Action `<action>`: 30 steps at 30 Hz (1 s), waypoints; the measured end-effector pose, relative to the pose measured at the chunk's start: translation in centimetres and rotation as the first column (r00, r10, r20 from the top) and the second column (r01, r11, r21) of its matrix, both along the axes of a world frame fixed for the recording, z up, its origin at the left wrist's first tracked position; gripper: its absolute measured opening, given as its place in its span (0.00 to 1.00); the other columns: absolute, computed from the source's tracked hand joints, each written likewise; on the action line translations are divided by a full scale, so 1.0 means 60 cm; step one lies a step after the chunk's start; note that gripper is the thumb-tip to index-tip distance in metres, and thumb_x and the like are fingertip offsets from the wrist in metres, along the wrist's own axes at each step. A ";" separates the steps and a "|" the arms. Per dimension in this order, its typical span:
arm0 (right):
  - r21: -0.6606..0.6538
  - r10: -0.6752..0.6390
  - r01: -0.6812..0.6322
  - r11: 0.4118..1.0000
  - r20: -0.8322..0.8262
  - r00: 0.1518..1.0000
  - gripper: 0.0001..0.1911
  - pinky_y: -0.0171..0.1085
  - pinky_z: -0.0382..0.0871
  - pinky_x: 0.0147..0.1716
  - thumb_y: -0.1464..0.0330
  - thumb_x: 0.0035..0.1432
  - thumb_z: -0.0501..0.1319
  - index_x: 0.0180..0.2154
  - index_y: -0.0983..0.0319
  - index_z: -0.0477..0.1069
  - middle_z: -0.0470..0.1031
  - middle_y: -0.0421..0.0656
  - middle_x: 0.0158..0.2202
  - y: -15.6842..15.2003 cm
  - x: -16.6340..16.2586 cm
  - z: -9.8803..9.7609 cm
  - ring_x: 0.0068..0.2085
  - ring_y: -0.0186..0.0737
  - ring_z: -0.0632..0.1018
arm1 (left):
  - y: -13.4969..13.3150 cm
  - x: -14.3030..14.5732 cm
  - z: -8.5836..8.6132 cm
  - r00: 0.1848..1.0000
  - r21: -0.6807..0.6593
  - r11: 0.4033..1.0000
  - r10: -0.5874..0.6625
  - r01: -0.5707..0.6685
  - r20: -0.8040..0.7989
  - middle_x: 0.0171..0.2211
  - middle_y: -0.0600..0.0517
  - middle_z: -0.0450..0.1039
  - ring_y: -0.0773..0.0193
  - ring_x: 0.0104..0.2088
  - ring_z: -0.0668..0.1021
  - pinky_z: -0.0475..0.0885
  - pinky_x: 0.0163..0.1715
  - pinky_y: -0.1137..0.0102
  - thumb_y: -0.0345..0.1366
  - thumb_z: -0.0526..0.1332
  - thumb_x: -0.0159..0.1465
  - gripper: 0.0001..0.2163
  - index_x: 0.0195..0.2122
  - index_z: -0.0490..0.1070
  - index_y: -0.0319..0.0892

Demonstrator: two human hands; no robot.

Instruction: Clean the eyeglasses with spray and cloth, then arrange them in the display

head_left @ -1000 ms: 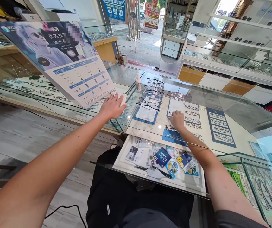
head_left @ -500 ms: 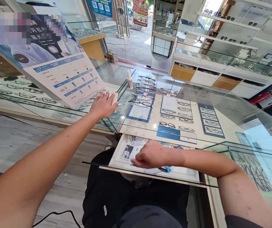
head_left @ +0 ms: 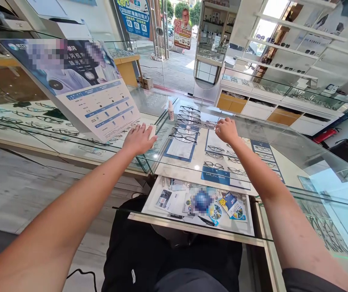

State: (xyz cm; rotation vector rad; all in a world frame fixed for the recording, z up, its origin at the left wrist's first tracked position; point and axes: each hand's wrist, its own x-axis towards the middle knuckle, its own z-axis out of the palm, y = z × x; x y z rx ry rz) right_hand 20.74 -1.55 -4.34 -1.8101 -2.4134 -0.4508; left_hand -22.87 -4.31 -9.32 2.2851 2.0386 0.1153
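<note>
My left hand [head_left: 140, 139] lies flat, fingers stretched out, over a small white item [head_left: 152, 132] on the glass counter, which it mostly hides. Beyond the open drawer, my right hand [head_left: 227, 130] reaches over the countertop with its fingers curled at a pair of eyeglasses [head_left: 210, 124]. The right part of that pair is hidden behind the hand. Left of it, several dark-framed eyeglasses [head_left: 186, 123] stand in a row on the glass. A small white spray bottle [head_left: 170, 111] is upright beside the row.
A large printed sign [head_left: 103, 109] stands on the counter at left. The pulled-out drawer [head_left: 149, 209] before my lap holds cards, discs and a pen [head_left: 206, 221]. More frames [head_left: 214, 165] lie below the glass. A counter and shelves are at the far right.
My right hand has gone from a curled position above the drawer forward to the eyeglasses on the counter. My left hand stays on the white item. The view has tilted up slightly.
</note>
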 end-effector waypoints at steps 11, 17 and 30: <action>0.018 -0.007 0.011 1.000 -0.191 0.981 0.27 0.61 0.62 0.63 0.68 0.75 0.49 0.63 0.68 0.79 0.76 0.59 0.69 -0.058 -0.047 0.020 0.66 0.67 0.67 | -0.007 0.001 0.004 1.000 0.008 1.000 -0.009 0.009 -0.001 0.84 0.36 0.42 0.38 0.83 0.49 0.47 0.80 0.47 0.58 0.39 0.78 0.41 0.84 0.48 0.36; 0.140 0.476 -0.460 0.877 -0.387 0.790 0.28 0.64 0.59 0.75 0.63 0.79 0.51 0.74 0.60 0.67 0.69 0.54 0.73 -0.286 -0.122 0.086 0.76 0.60 0.63 | -0.006 0.002 0.004 1.000 0.008 1.000 -0.004 0.004 0.005 0.84 0.36 0.42 0.38 0.84 0.49 0.47 0.80 0.46 0.57 0.40 0.78 0.40 0.84 0.49 0.36; -0.472 0.324 -0.640 0.607 -0.588 0.741 0.45 0.58 0.59 0.78 0.40 0.75 0.54 0.74 0.69 0.66 0.67 0.63 0.74 -0.404 -0.120 -0.131 0.77 0.61 0.65 | -0.002 -0.002 0.002 1.000 0.004 1.000 0.000 0.000 0.000 0.84 0.37 0.42 0.38 0.84 0.48 0.47 0.80 0.45 0.57 0.40 0.78 0.40 0.84 0.49 0.36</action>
